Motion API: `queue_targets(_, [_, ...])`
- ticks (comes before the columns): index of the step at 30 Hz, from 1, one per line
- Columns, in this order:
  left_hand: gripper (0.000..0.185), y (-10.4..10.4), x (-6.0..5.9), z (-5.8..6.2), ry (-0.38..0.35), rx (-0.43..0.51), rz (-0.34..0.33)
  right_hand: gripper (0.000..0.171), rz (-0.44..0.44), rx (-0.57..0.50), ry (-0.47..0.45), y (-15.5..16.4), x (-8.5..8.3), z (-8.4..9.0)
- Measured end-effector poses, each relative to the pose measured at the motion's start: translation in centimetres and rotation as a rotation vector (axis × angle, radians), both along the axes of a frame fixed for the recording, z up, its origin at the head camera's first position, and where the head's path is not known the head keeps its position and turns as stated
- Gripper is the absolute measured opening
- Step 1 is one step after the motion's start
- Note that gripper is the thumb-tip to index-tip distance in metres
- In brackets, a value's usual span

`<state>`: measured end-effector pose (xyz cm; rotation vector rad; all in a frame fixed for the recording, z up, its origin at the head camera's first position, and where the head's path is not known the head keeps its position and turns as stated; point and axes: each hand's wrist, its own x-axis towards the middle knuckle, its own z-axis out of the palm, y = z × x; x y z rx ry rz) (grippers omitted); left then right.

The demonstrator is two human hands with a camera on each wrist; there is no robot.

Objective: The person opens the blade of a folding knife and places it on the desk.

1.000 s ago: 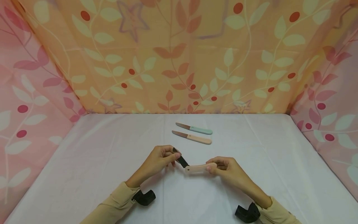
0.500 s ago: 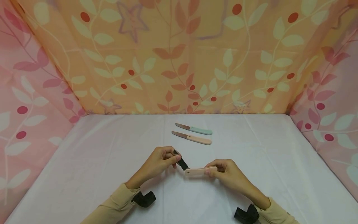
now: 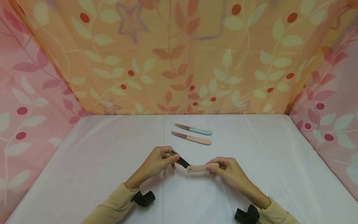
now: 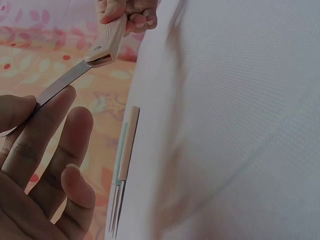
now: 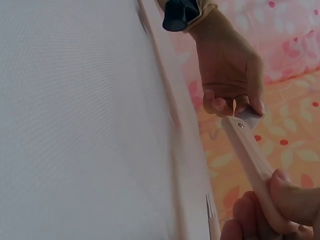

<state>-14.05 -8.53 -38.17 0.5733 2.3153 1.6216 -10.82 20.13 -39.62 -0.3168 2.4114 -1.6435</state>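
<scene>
In the head view a folding knife with a pale pink handle (image 3: pixel 197 168) is held just above the white table, its blade (image 3: pixel 183 162) swung partly out at an angle. My left hand (image 3: pixel 160 159) pinches the blade between thumb and fingers; the left wrist view shows the blade (image 4: pixel 62 82) passing between them, its tip partly hidden. The handle's far end is gripped by my right hand (image 3: pixel 229 171), thumb along its side in the right wrist view (image 5: pixel 295 200). Beyond the hands lie two more knives, one with a mint-green handle (image 3: pixel 200 130), one with a peach handle (image 3: pixel 199 140).
A white cloth (image 3: pixel 98 174) covers the table. Patterned orange fabric (image 3: pixel 179 62) hangs at the back, and pink fabric (image 3: pixel 25 109) closes off the sides. Black wrist cameras are strapped to the left sleeve (image 3: pixel 144 199) and the right one (image 3: pixel 247 214).
The blade now lies at a flatter, wider angle to the handle. The right hand dipped slightly, then rose again with the handle, a little further right. The two lying knives have stayed put.
</scene>
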Motion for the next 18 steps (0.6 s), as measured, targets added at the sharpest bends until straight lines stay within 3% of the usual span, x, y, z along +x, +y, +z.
queue_targets(9, [0.017,-0.38,-0.34,-0.22,-0.057,0.032,-0.021,0.025,-0.073,0.002,0.036,0.12,-0.13,-0.05])
queue_targets(18, [0.017,-0.69,-0.46,-0.45,-0.112,0.036,-0.052,0.026,-0.138,-0.081,0.062,0.07,-0.22,-0.31])
